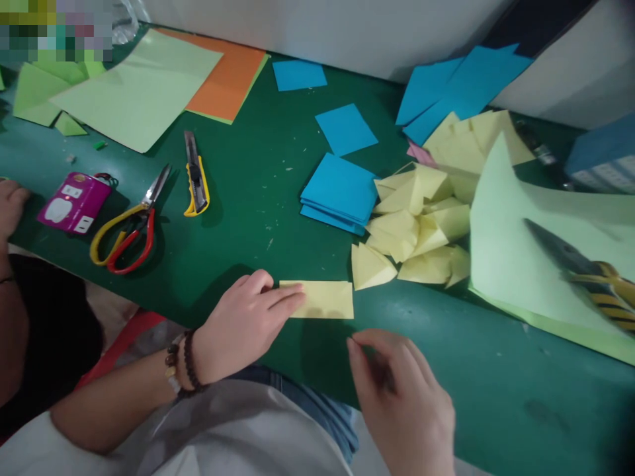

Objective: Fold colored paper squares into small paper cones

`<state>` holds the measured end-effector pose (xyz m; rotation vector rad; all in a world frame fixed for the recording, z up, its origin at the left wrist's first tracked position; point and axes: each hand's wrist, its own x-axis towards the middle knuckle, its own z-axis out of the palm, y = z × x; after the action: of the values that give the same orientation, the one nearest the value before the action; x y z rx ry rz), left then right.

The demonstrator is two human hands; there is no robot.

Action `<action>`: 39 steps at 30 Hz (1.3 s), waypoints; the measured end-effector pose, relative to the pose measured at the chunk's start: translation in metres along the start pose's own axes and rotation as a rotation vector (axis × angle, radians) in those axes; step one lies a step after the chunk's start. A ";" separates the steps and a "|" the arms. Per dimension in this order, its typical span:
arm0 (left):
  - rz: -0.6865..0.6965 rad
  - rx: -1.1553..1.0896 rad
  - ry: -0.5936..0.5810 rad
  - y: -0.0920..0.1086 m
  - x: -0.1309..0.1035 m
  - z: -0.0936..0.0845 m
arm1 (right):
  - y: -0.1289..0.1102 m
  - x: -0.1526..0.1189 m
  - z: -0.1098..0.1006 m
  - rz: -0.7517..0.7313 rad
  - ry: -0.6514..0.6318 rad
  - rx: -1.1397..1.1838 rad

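A folded pale yellow paper strip lies flat near the front edge of the green table. My left hand rests its outstretched fingers on the strip's left end, pressing it against the tabletop. Just below and right of the strip hovers my right hand, its thumb and forefinger tips together and no object visible between them. Several folded yellow paper pieces are heaped beyond the strip's right end. Behind it sits a stack of blue paper squares.
Scissors, a yellow box cutter and a purple packet lie on the left. Another person's hand rests at the far left. Light green sheets carry another cutting tool on the right. An orange sheet lies behind.
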<state>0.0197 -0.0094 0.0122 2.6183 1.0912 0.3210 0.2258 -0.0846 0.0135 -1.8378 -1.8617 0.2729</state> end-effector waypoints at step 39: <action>0.482 0.036 -0.021 -0.045 0.012 0.000 | 0.049 0.019 0.006 -0.677 -0.019 -0.229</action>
<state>-0.0011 0.0290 -0.0024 2.8834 0.4463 0.3723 0.2668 -0.0619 -0.0117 -1.2207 -2.4734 -0.1688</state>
